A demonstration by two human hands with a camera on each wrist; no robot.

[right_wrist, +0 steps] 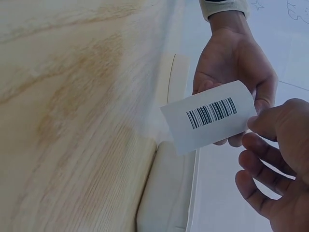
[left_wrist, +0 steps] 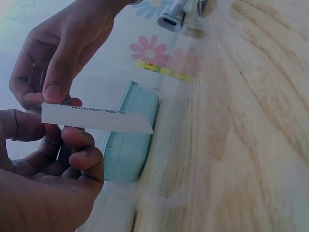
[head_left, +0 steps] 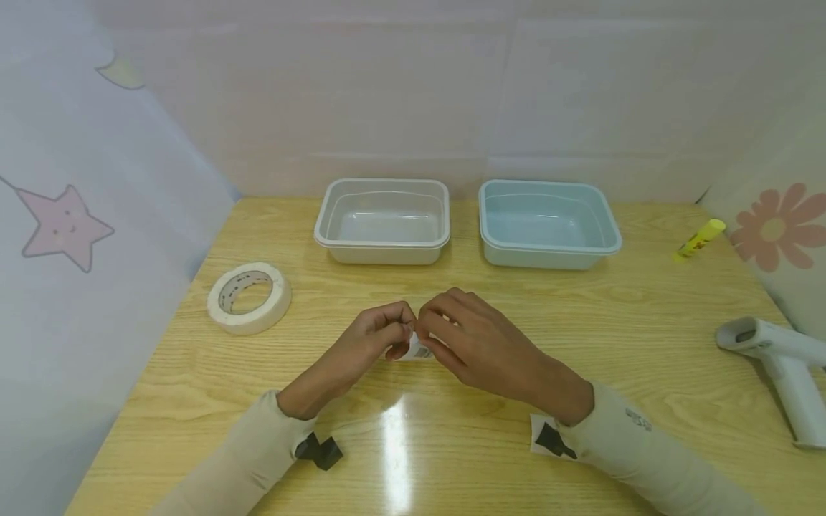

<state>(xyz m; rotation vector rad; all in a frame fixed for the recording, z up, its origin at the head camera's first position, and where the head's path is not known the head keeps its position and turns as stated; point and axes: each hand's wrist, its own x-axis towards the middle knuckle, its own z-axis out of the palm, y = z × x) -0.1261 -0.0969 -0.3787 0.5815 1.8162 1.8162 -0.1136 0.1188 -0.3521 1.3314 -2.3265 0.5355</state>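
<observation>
Head view: both hands meet at table centre, roughly 6 o'clock from the gap between the white tub [head_left: 382,221] and the blue tub [head_left: 548,223]. Left hand [head_left: 377,335] and right hand [head_left: 467,340] each pinch a small barcode label [head_left: 419,349], held just above the wooden table [head_left: 581,322]. Label mostly hidden by fingers here. Masking tape roll [head_left: 248,297] lies at 9 o'clock from the hands, glue stick [head_left: 699,239] at 2 o'clock, white handheld scanner [head_left: 784,365] at 3 o'clock.

Left wrist view: label [left_wrist: 96,118] seen near edge-on, long axis running straight between the two hands, free corner pointing toward the blue tub [left_wrist: 130,140]. Right hand's [left_wrist: 58,53] thumb presses its top edge; left hand's [left_wrist: 53,179] fingertips [left_wrist: 77,140] curl under it.

Right wrist view: barcode side of label [right_wrist: 210,116] faces this camera, long axis tilted up toward 2 o'clock, bars running across it. Left hand [right_wrist: 231,67] is behind it, right hand's fingers [right_wrist: 270,121] grip the 3 o'clock edge.

Risks, as judged: thin sheet w/ light fingertip grip could slip and drop to the table; if adhesive-backed (can't tell), it may curl or stick to fingers; uneven pull btwn hands could crease or tear the barcode.
</observation>
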